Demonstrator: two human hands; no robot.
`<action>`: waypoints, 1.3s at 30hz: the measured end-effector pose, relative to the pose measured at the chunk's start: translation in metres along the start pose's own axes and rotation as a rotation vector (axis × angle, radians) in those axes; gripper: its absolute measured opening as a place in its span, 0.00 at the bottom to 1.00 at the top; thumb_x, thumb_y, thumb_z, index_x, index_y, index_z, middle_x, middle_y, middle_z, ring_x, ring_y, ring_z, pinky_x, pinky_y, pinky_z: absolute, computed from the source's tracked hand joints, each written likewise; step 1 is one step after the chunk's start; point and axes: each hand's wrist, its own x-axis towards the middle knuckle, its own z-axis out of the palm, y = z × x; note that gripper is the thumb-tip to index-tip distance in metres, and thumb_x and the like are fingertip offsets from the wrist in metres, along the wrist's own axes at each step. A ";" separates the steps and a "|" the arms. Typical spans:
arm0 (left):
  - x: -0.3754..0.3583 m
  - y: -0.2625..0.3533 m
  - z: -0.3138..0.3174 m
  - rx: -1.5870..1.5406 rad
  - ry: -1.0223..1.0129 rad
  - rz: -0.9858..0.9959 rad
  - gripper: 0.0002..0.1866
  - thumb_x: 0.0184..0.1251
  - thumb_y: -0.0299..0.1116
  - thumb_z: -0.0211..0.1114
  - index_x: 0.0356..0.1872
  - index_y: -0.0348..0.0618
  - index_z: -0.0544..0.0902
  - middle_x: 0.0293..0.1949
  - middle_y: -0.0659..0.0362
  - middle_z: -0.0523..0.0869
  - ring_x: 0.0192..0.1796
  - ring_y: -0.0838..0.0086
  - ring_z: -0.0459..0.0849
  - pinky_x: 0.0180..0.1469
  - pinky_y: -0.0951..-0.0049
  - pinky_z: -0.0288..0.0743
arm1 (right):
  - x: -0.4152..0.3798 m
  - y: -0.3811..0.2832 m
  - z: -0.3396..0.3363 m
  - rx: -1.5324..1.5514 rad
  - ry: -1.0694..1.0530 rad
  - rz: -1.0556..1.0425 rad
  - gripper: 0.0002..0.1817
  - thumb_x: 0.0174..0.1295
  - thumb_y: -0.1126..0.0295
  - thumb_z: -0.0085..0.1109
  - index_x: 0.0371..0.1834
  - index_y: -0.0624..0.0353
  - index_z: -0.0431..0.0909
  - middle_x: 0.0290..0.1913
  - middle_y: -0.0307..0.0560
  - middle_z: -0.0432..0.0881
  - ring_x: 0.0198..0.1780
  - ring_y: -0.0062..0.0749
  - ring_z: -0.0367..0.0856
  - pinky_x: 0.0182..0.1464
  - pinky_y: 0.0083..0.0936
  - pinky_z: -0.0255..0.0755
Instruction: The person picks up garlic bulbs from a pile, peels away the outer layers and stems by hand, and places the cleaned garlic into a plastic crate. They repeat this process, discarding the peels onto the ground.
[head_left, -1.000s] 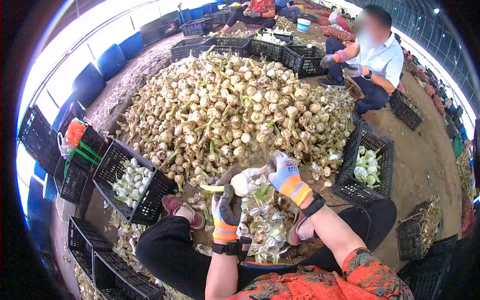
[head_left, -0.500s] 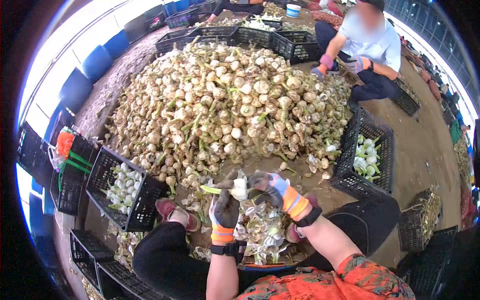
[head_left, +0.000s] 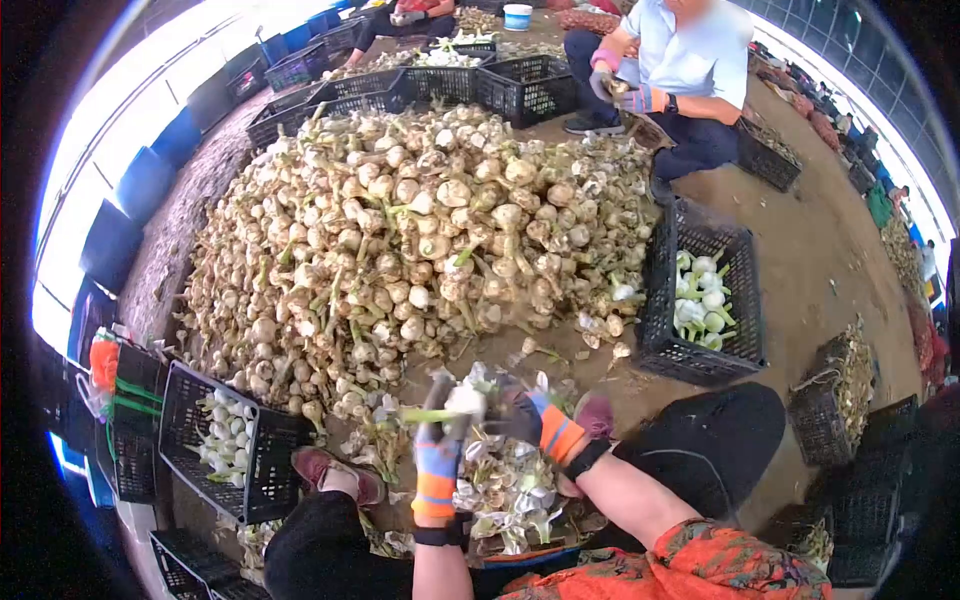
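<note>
A whitish garlic bulb point(head_left: 466, 401) with a green stem pointing left is held in my left hand point(head_left: 438, 450), which wears a grey, blue and orange glove. Just right of the bulb is my right hand point(head_left: 520, 412), gloved alike, its dark fingers curled and blurred by motion. Whether they touch the bulb or pinch a bit of skin is hard to see. Below both hands lies a heap of loose garlic skins point(head_left: 510, 500) between my legs. In front rises a large pile of unpeeled garlic point(head_left: 400, 240), brownish with stems.
Black crates with white garlic stand left point(head_left: 280, 480) and right point(head_left: 700, 365). More black crates point(head_left: 525, 90) line the pile's far side. A co-worker point(head_left: 690, 60) squats at the far right, hands together around something small. Another person point(head_left: 410, 20) sits at the back.
My head view has shifted, so the pile and crates appear lower and further left. My left hand still holds the bulb. The co-worker's hands have come up together from the pile.
</note>
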 end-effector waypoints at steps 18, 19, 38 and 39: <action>0.016 -0.038 0.003 -0.128 0.281 -0.084 0.33 0.58 0.23 0.62 0.65 0.42 0.60 0.58 0.54 0.69 0.49 0.73 0.75 0.54 0.73 0.70 | 0.119 -0.208 -0.090 -1.480 1.007 -0.809 0.18 0.49 0.76 0.57 0.47 0.60 0.76 0.43 0.56 0.80 0.42 0.43 0.80 0.47 0.31 0.74; 0.018 -0.033 0.005 -0.167 0.244 -0.069 0.32 0.58 0.22 0.62 0.65 0.43 0.62 0.58 0.54 0.70 0.52 0.72 0.75 0.55 0.73 0.71 | 0.106 -0.196 -0.073 -1.495 0.995 -0.810 0.18 0.49 0.76 0.57 0.47 0.60 0.76 0.43 0.56 0.80 0.42 0.43 0.80 0.47 0.31 0.74; -0.023 0.028 -0.013 -0.211 0.283 0.311 0.34 0.42 0.20 0.74 0.54 0.37 0.67 0.53 0.54 0.73 0.53 0.70 0.76 0.54 0.71 0.73 | -0.022 0.010 0.125 -0.609 0.023 -0.359 0.21 0.62 0.55 0.55 0.47 0.63 0.74 0.37 0.40 0.81 0.41 0.24 0.78 0.47 0.26 0.72; -0.026 0.030 -0.010 -0.106 0.276 0.372 0.34 0.43 0.19 0.73 0.54 0.38 0.67 0.52 0.56 0.73 0.53 0.70 0.75 0.55 0.70 0.72 | -0.025 0.009 0.139 -0.627 -0.028 -0.437 0.21 0.60 0.57 0.58 0.47 0.63 0.74 0.39 0.39 0.81 0.40 0.22 0.78 0.45 0.22 0.73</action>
